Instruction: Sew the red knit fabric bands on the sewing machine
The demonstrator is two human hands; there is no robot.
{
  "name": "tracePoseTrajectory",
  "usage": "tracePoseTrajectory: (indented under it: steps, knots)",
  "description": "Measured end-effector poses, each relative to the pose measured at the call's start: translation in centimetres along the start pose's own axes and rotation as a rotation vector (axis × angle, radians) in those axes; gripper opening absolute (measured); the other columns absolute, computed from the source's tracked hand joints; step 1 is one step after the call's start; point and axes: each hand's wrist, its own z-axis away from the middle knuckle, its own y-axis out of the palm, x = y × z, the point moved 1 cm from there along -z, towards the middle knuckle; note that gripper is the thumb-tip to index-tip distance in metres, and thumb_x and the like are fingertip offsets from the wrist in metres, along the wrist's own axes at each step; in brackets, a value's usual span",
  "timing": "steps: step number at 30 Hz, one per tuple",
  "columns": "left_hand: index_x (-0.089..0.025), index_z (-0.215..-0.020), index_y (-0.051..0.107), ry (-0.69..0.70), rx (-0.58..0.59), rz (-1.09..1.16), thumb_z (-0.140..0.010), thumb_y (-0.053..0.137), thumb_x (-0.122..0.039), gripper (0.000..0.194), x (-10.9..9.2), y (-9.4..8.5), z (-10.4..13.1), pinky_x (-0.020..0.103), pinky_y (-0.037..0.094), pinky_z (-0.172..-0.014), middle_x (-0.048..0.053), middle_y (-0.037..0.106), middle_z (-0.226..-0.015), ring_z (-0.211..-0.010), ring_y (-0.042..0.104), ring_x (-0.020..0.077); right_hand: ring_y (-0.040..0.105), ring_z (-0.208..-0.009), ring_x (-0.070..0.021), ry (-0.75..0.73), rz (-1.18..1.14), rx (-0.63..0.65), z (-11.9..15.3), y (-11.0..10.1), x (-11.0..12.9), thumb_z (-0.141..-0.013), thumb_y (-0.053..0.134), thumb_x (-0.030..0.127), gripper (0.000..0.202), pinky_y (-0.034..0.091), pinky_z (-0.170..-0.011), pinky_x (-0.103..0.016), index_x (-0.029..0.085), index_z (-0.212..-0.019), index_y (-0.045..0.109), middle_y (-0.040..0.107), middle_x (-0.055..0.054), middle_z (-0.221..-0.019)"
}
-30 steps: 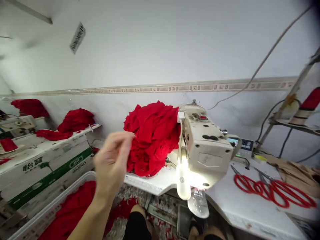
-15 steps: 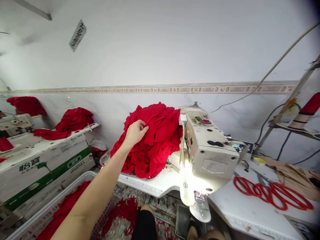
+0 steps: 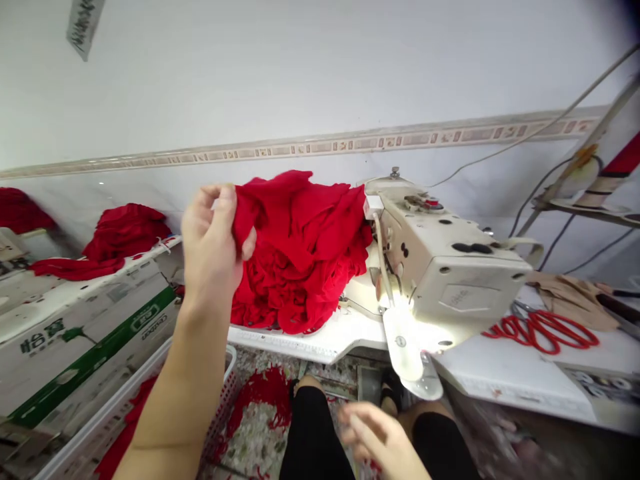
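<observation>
Red cloth (image 3: 283, 207) | left hand (image 3: 210, 240) high, pinching its edge | right hand (image 3: 383, 437) low between knees (image 3: 315, 417), loosely unclenched

This is a sewing workshop: a lit sewing machine (image 3: 445, 267) stands on a white desk (image 3: 310, 345) beside a heap of red cloth (image 3: 305, 257), with red-handled scissors (image 3: 532, 328) and a cone of thread (image 3: 623, 161) to the right, more cloth piles (image 3: 125, 230) at the left, and red scraps (image 3: 264, 395) littering the floor (image 3: 260, 437).

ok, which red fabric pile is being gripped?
The big heap beside the lit sewing machine: the left hand's fingers pinch its upper-left cloth. No hand touches the piles farther left.
</observation>
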Motion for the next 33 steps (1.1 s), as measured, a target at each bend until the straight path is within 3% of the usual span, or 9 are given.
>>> tracePoseTrajectory:
  steps: [2, 4, 9, 14, 18, 22, 26, 30, 33]
  knots:
    - [-0.024, -0.098, 0.061, -0.03, 0.076, 0.015, -0.094, 0.072, -0.036, 0.017, -2.3, 0.2, 4.3, 0.019, 0.029, -0.033, -0.008, 0.047, -0.054, -0.035, 0.038, 0.0069, 0.068, -0.115, -0.0339, -0.082, -0.326, 0.017, -1.2, 3.2, 2.1, -0.071, 0.084, 0.066, 0.072, 0.059, -0.086, -0.044, 0.031, -0.131, 0.066, 0.061, -0.014, -0.142]
    - [-0.027, -0.113, 0.067, -0.163, 0.096, -0.036, -0.094, 0.072, -0.036, 0.022, -3.5, -0.1, 8.4, 0.021, 0.034, -0.034, -0.006, 0.051, -0.053, -0.037, 0.041, 0.0099, 0.066, -0.12, -0.0323, -0.112, -0.569, 0.105, -1.9, 5.9, 4.1, -0.072, 0.083, 0.067, 0.084, 0.06, -0.089, -0.045, 0.036, -0.144, 0.053, 0.052, -0.012, -0.152]
    - [-0.03, -0.115, 0.072, -0.469, 0.043, -0.077, -0.081, 0.083, -0.03, 0.036, -1.2, -2.6, 16.9, 0.021, 0.051, -0.049, -0.001, 0.065, -0.074, -0.055, 0.057, 0.0123, 0.069, -0.064, -0.016, 0.042, -0.43, 0.363, -0.3, 8.1, 3.1, -0.077, 0.087, 0.049, 0.056, 0.054, -0.05, -0.023, 0.021, -0.119, 0.065, 0.072, -0.003, -0.087]
    - [-0.022, -0.11, 0.075, -0.795, -0.099, -0.075, -0.078, 0.085, -0.034, 0.035, 4.1, -4.1, 25.6, 0.019, 0.057, -0.062, 0.003, 0.075, -0.094, -0.072, 0.069, 0.0139, 0.063, -0.05, -0.0121, 0.126, -0.203, 0.143, 3.6, 1.2, -3.8, -0.071, 0.088, 0.054, 0.049, 0.046, -0.045, -0.019, 0.014, -0.089, 0.067, 0.068, 0.0, -0.063]
    - [-0.022, -0.12, 0.074, -1.034, -0.155, 0.076, -0.075, 0.088, -0.031, 0.048, 6.5, -1.6, 30.9, 0.016, 0.056, -0.063, 0.004, 0.077, -0.102, -0.075, 0.071, 0.0118, 0.061, -0.05, -0.0138, 0.009, -0.019, -0.139, 6.0, -6.5, -3.4, -0.076, 0.085, 0.056, 0.045, 0.046, -0.047, -0.023, 0.015, -0.087, 0.067, 0.067, 0.0, -0.06]
    - [-0.017, -0.114, 0.076, -1.136, -0.157, 0.177, -0.072, 0.089, -0.027, 0.045, 7.9, 2.8, 33.0, 0.019, 0.059, -0.072, 0.007, 0.078, -0.1, -0.08, 0.073, 0.0131, 0.071, -0.079, -0.0214, -0.215, 0.02, -0.32, 6.6, -8.7, -1.2, -0.088, 0.077, 0.048, 0.031, 0.054, -0.06, -0.027, 0.019, -0.096, 0.07, 0.074, -0.006, -0.086]
    - [-0.015, -0.106, 0.078, -1.153, -0.096, 0.172, -0.075, 0.087, -0.027, 0.034, 8.9, 5.7, 33.3, 0.021, 0.059, -0.076, 0.009, 0.077, -0.104, -0.087, 0.073, 0.0154, 0.064, -0.074, -0.0184, -0.222, 0.144, -0.14, 6.2, -6.9, -2.1, -0.094, 0.069, 0.046, 0.027, 0.05, -0.054, -0.025, 0.02, -0.097, 0.074, 0.069, -0.006, -0.095]
    - [-0.018, -0.106, 0.079, -1.071, 0.005, 0.056, -0.082, 0.082, -0.031, 0.028, 10.5, 5.7, 33.1, 0.021, 0.057, -0.077, 0.007, 0.073, -0.104, -0.086, 0.07, 0.0142, 0.058, -0.066, -0.0165, -0.188, 0.283, 0.126, 6.3, -7.9, -1.9, -0.106, 0.045, 0.049, 0.049, 0.048, -0.063, -0.028, 0.018, -0.082, 0.074, 0.064, -0.003, -0.076]
    - [-0.02, -0.105, 0.08, -0.926, 0.261, -0.13, -0.087, 0.077, -0.036, 0.025, 11.7, 4.4, 32.6, 0.026, 0.057, -0.083, 0.008, 0.066, -0.11, -0.099, 0.068, 0.019, 0.061, -0.075, -0.0189, -0.23, 0.435, 0.118, 6.5, -10.7, 0.4, -0.103, 0.054, 0.048, 0.039, 0.047, -0.069, -0.03, 0.02, -0.096, 0.079, 0.067, -0.005, -0.086]
